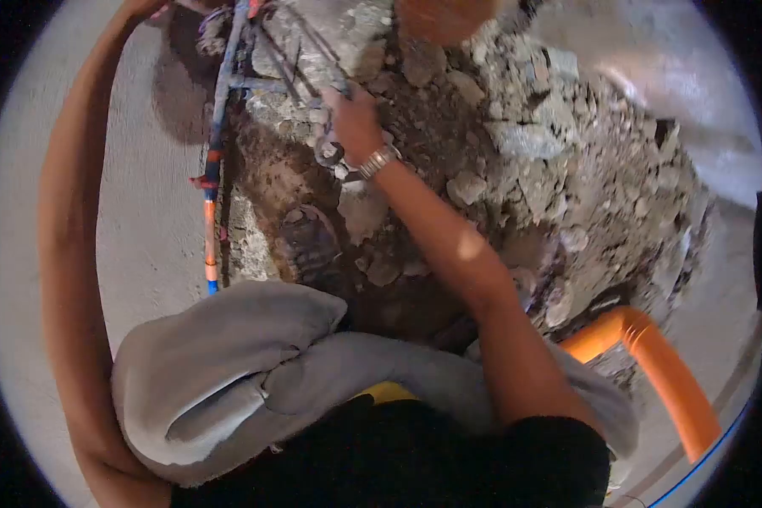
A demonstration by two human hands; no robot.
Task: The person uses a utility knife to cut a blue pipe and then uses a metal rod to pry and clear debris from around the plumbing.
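Near the top middle, my right hand [353,124], with a metal watch [378,161] at the wrist, is closed round a greyish tool or fitting [328,151] with a curved, hook-like end. Two thin dark rods [286,66] run up and left from it. At the upper left edge my left arm reaches forward along a blue and orange pipe [215,157]. Only a small part of my left hand [148,7] shows at the top edge, and its fingers are hidden. Dug soil and broken concrete [362,210] lie under my right hand.
A rubble heap [559,161] rises on the right. An orange bent pipe [656,368] lies at the lower right, near a blue cable [704,461]. An orange-brown rounded object [446,19] is at the top. Smooth concrete floor [140,229] spans the left side.
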